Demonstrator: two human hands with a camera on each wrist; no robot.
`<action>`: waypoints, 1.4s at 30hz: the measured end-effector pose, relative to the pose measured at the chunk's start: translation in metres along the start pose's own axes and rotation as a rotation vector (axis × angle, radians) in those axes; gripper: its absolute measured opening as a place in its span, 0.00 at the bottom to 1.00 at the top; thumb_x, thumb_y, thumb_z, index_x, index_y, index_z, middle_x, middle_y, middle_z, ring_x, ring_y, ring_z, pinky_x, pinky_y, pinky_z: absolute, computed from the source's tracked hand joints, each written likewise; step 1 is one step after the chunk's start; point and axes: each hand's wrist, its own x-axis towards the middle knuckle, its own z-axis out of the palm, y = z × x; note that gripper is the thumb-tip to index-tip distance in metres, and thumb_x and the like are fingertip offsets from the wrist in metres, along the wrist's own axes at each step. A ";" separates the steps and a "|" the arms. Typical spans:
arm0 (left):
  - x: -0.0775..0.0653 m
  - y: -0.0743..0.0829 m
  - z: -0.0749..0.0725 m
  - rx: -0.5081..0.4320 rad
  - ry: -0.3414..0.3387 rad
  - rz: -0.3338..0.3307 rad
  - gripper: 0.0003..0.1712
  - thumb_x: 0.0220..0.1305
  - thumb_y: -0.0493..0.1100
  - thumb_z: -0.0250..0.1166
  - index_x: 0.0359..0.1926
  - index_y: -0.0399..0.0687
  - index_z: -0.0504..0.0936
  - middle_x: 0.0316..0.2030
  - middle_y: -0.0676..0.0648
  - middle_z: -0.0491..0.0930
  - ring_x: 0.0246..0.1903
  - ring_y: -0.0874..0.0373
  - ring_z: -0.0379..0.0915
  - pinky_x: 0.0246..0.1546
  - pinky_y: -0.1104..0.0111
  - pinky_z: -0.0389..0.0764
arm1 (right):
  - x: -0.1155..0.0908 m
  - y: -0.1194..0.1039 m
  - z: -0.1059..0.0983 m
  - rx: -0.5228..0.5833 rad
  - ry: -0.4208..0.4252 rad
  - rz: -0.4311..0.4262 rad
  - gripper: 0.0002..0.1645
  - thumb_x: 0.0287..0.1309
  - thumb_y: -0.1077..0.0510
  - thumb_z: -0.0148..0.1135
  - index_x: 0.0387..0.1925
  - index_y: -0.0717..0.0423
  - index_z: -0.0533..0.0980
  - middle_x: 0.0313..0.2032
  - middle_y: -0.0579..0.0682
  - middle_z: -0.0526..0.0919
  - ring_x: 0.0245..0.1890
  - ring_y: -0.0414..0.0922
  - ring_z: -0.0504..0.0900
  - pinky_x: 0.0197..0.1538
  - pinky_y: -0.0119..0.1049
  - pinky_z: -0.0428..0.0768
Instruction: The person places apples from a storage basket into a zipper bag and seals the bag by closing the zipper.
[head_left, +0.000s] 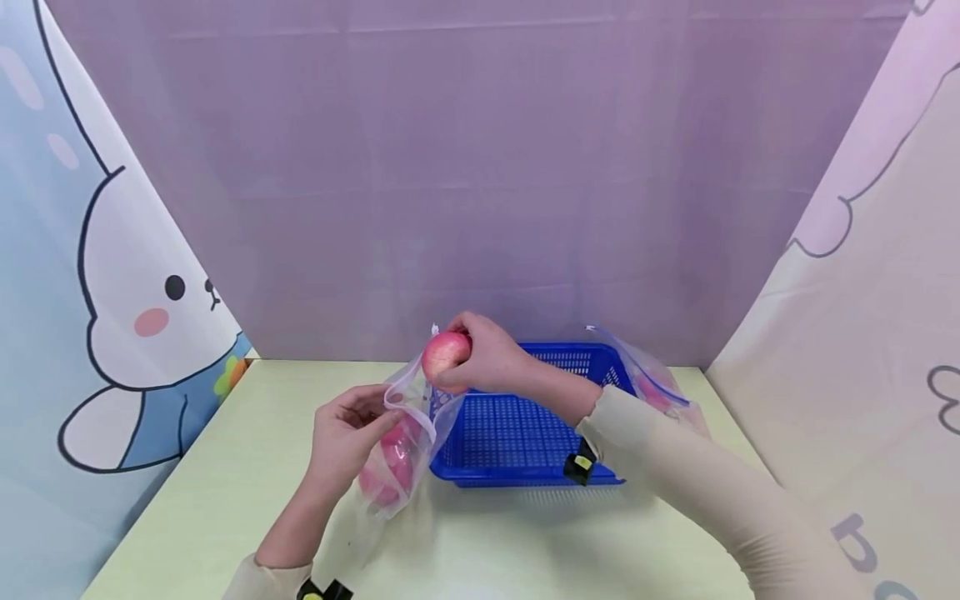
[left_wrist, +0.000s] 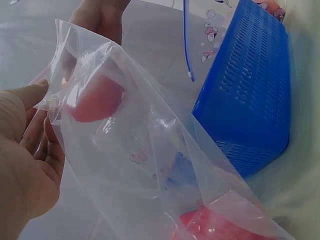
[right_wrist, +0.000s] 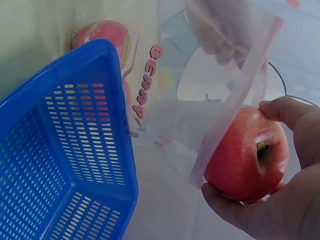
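Note:
My left hand [head_left: 348,433] pinches the rim of a clear zip bag [left_wrist: 130,135] and holds it up, with the mouth spread. Inside the bag's lower part lie red apples [head_left: 386,471]; the plastic blurs their outlines. In my right hand [head_left: 491,354] is a red apple [right_wrist: 247,155], gripped between thumb and fingers with its stem hollow facing the wrist camera. That apple is at the bag's mouth, right by the pale zip strip [right_wrist: 235,105]. Through the plastic in the left wrist view, the same apple [left_wrist: 97,100] shows near my left fingers.
A blue perforated basket [head_left: 517,479] stands on the pale yellow table [head_left: 225,467], just right of the bag. At the basket's right side is another zip bag [head_left: 660,379] with a blue zip strip and reddish fruit inside. A purple cloth [head_left: 480,167] hangs behind.

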 end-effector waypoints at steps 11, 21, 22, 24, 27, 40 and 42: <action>0.000 0.004 -0.001 0.058 0.026 -0.007 0.16 0.47 0.31 0.67 0.41 0.32 0.78 0.30 0.43 0.80 0.27 0.54 0.74 0.25 0.73 0.76 | 0.006 0.006 0.006 -0.122 -0.010 -0.004 0.38 0.29 0.48 0.73 0.47 0.47 0.66 0.40 0.42 0.67 0.39 0.40 0.69 0.30 0.30 0.76; -0.001 -0.005 -0.004 0.056 0.060 0.000 0.16 0.47 0.29 0.66 0.41 0.31 0.78 0.30 0.44 0.81 0.27 0.56 0.75 0.27 0.71 0.78 | 0.004 0.008 0.017 -0.161 0.011 -0.036 0.40 0.27 0.49 0.75 0.48 0.44 0.66 0.40 0.39 0.67 0.39 0.38 0.69 0.31 0.28 0.76; -0.001 -0.007 -0.005 0.061 0.058 -0.001 0.16 0.47 0.30 0.66 0.41 0.32 0.78 0.31 0.44 0.81 0.27 0.56 0.75 0.27 0.71 0.78 | 0.004 0.008 0.018 -0.161 0.013 -0.037 0.41 0.27 0.49 0.75 0.49 0.44 0.66 0.40 0.39 0.67 0.39 0.38 0.69 0.31 0.28 0.76; 0.000 -0.011 -0.007 0.061 0.058 -0.012 0.16 0.47 0.31 0.67 0.41 0.34 0.79 0.31 0.43 0.81 0.27 0.55 0.75 0.27 0.70 0.78 | 0.004 0.008 0.019 -0.163 0.014 -0.041 0.41 0.27 0.50 0.75 0.48 0.44 0.67 0.40 0.39 0.67 0.39 0.38 0.68 0.31 0.28 0.76; 0.001 -0.014 -0.008 0.061 0.054 -0.024 0.16 0.47 0.34 0.67 0.41 0.36 0.79 0.31 0.43 0.81 0.27 0.54 0.75 0.28 0.70 0.78 | 0.004 0.008 0.021 -0.173 0.014 -0.061 0.39 0.27 0.49 0.75 0.48 0.44 0.67 0.39 0.39 0.68 0.38 0.39 0.69 0.31 0.28 0.75; -0.001 -0.014 -0.007 0.078 0.059 -0.049 0.16 0.47 0.37 0.68 0.40 0.40 0.80 0.31 0.43 0.80 0.27 0.53 0.75 0.27 0.70 0.77 | 0.002 0.009 0.025 -0.193 0.003 -0.050 0.42 0.27 0.48 0.76 0.51 0.43 0.67 0.41 0.39 0.68 0.39 0.38 0.68 0.31 0.28 0.76; -0.001 -0.014 -0.007 0.077 0.061 -0.057 0.16 0.47 0.38 0.68 0.40 0.40 0.80 0.31 0.43 0.80 0.27 0.53 0.75 0.27 0.69 0.78 | 0.001 0.009 0.025 -0.196 0.008 -0.051 0.43 0.27 0.47 0.76 0.51 0.44 0.67 0.41 0.39 0.68 0.39 0.38 0.68 0.32 0.28 0.76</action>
